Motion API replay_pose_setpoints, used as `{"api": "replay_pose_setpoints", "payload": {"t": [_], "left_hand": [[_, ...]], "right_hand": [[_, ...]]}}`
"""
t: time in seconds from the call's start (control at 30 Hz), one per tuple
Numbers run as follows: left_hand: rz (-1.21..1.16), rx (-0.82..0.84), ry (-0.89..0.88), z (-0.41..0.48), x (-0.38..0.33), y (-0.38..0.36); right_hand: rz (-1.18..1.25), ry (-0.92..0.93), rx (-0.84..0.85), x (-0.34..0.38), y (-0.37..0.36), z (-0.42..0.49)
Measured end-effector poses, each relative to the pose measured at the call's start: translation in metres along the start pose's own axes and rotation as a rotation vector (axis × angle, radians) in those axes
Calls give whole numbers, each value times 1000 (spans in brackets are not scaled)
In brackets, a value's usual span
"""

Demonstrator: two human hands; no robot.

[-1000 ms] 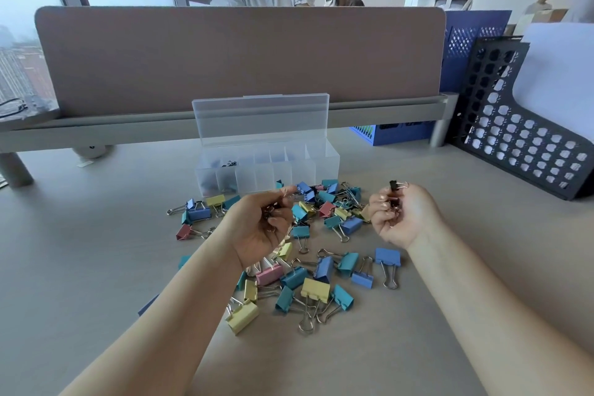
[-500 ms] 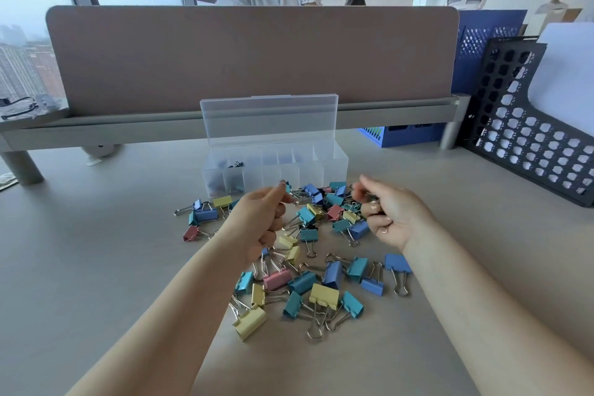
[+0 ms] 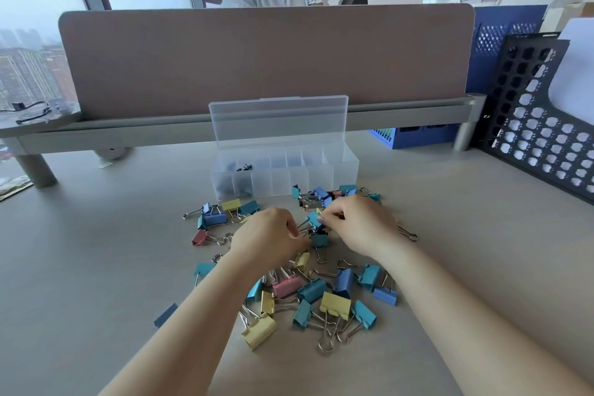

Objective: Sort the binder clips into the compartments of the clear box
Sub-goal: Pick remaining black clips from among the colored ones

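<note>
Reaching into the scatter of binder clips [image 3: 335, 301] on the tabletop [image 3: 450, 235], the person has both hands low over the middle of the pile. The left hand [image 3: 268, 239] and the right hand [image 3: 361, 225] sit close together, knuckles up and fingers curled inward toward each other. Between their fingertips lie a teal clip [image 3: 319, 239] and a small black clip [image 3: 316, 231]. The curled fingers hide the contact, so it cannot be told whether either hand has actually closed on a clip or is only touching one.

Most clips lie loose around and nearer than the hands, in yellow, pink, blue and teal. More lie beyond the right hand, just in front of the clear box [image 3: 345, 167]. The box stands beyond both hands with its lid [image 3: 278, 120] upright. A few dark clips [image 3: 244, 167] sit in compartments toward its left end, and the others look unfilled.

The clips will likely feel light and stiff, with smooth painted bodies that could slip under a loose pinch. Their wire handles swing and hook into each other, so lifting by a loop may drag neighbours along. Pinching across the flat sides of the body seems the surer hold, especially for the small black one.
</note>
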State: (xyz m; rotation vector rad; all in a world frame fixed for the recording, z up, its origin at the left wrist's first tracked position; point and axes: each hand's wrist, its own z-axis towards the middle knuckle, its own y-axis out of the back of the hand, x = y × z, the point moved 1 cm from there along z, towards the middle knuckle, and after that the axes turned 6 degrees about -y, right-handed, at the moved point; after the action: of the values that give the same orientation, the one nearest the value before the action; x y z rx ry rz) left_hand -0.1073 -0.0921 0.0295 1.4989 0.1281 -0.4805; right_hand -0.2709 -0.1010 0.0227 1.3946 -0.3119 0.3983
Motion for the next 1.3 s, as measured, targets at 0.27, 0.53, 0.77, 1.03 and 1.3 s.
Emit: {"api": "replay_pose_setpoints", "payload": {"t": [0.27,0.53,0.77,1.03,1.3], "left_hand": [[57,-47,19,1,3,1],[76,-83,-153,2,-3,-7],[115,-93,-171,4,-4,-10],[138,-112,-156,4,-5,-12],[151,-96,-160,3,-5,-11]], "right_hand": [[-75,2,72,-6,5,-1],[-108,57,122,-1,3,-3],[-126,35,138,-2,2,-3],[-186,64,92,-2,3,-5],[-201,65,127,3,2,-9]]}}
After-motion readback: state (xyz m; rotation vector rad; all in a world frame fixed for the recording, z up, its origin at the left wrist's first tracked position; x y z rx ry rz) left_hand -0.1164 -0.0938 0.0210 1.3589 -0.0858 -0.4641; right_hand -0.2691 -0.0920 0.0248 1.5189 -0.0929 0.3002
